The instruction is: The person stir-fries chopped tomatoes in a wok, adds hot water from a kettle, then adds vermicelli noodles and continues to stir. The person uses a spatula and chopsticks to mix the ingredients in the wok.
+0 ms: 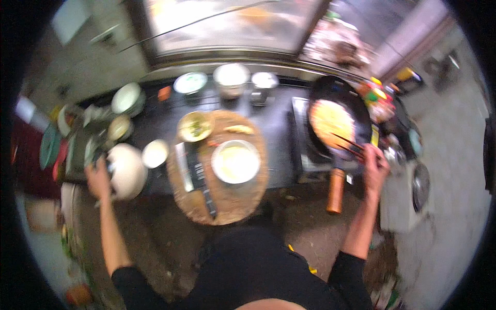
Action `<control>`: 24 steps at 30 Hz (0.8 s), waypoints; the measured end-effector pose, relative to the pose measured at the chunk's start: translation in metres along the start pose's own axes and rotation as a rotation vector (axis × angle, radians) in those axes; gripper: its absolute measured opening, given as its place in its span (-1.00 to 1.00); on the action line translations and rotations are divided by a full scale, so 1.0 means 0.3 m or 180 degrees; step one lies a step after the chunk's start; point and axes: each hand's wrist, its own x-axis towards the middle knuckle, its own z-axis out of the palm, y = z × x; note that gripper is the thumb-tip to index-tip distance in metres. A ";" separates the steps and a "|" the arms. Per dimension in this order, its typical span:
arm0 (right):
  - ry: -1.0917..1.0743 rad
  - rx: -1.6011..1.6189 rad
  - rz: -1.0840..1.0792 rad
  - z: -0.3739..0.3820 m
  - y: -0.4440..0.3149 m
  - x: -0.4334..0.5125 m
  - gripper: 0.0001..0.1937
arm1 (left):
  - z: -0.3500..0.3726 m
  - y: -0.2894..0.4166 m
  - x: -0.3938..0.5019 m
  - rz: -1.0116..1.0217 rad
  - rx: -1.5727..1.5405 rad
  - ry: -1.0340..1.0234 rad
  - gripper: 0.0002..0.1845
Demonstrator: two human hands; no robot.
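My right hand [376,166] holds a pair of dark chopsticks [350,146]. Their tips reach over a round yellow egg pancake [331,120] in a black frying pan [360,104] with an orange-brown wooden handle [335,193]. Beneath the pan is a stove [304,155]. At the counter's left, my left hand [99,180] is closed around a dark part at the side of a pale rounded vessel [128,172]; blur hides the exact grip. Between my hands, a round wooden chopping board [228,205] carries a cleaver [193,174], a white bowl [236,162] and a bowl with chopped greens [195,127].
Several bowls and containers, one a white bowl [231,75], line the counter's back below the window [232,27]. A small white cup [155,154] stands left of the board. Bottles and jars [378,100] crowd the pan's right side. The pan handle juts past the counter edge.
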 end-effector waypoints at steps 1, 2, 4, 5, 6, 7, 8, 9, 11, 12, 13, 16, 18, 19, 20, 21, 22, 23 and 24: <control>0.0008 -0.0008 0.0124 -0.001 0.008 0.001 -0.82 | 0.016 -0.009 0.019 -0.0253 0.0507 0.0211 -0.30; 0.0012 -0.0121 -0.0067 -0.009 0.013 -0.001 -0.82 | 0.018 -0.027 0.032 -0.0092 0.0668 0.0208 -0.28; 0.0024 -0.0195 -0.0198 -0.025 0.022 -0.007 -0.81 | 0.025 -0.059 0.055 -0.0016 0.0542 0.0089 -0.24; -0.0049 -0.0106 -0.0196 -0.033 0.024 -0.011 -0.81 | 0.022 -0.068 0.061 0.0287 0.0563 0.0323 -0.25; -0.0085 -0.0086 -0.0287 -0.040 0.030 -0.015 -0.81 | 0.021 -0.068 0.059 0.0263 0.0863 0.0494 -0.28; -0.0099 -0.0115 -0.0130 -0.046 0.033 -0.020 -0.82 | 0.013 -0.054 0.048 0.0177 0.1201 0.0603 -0.30; -0.0087 -0.0170 -0.0161 -0.046 0.043 -0.023 -0.81 | 0.017 -0.024 0.023 0.0572 0.1101 0.0920 -0.34; -0.0074 -0.0164 -0.0154 -0.044 0.051 -0.023 -0.81 | 0.009 0.027 -0.008 0.0922 0.1034 0.1154 -0.37; -0.0271 0.0330 0.0278 -0.023 0.082 -0.015 -0.79 | -0.004 0.182 -0.116 0.1615 0.0404 0.1148 -0.46; -0.0446 0.0276 0.0203 -0.006 0.102 -0.006 -0.79 | 0.010 0.286 -0.191 0.1940 -0.0168 0.0901 -0.50; -0.0628 0.0220 0.0260 0.013 0.124 0.007 -0.79 | 0.021 0.398 -0.278 0.2168 -0.0734 0.0627 -0.54; -0.0846 0.0309 -0.0195 0.078 0.199 0.090 -0.78 | 0.061 0.719 -0.638 0.2900 -0.1109 -0.0356 -0.70; -0.0665 0.0364 -0.0078 0.098 0.250 0.170 -0.77 | 0.077 0.899 -0.869 0.3096 -0.1470 -0.0859 -0.72; -0.0566 0.0420 0.0092 0.096 0.273 0.204 -0.77 | 0.090 0.976 -0.968 0.3275 -0.1796 -0.1105 -0.72; -0.0496 0.0496 0.0151 0.088 0.294 0.232 -0.77 | 0.096 1.035 -1.080 0.3247 -0.2130 -0.1382 -0.75; -0.0446 0.0647 0.0166 0.073 0.313 0.257 -0.78 | 0.114 1.096 -1.175 0.3276 -0.2550 -0.1559 -0.84; -0.0381 0.0718 0.0151 0.053 0.327 0.276 -0.79 | 0.118 1.133 -1.248 0.3407 -0.2693 -0.1826 -0.87; -0.0303 0.0787 0.0282 0.029 0.338 0.292 -0.79 | 0.121 1.162 -1.316 0.3631 -0.2752 -0.1926 -0.87; -0.0305 0.0951 0.0196 -0.002 0.346 0.308 -0.79 | 0.129 1.186 -1.371 0.3697 -0.2954 -0.2258 -0.88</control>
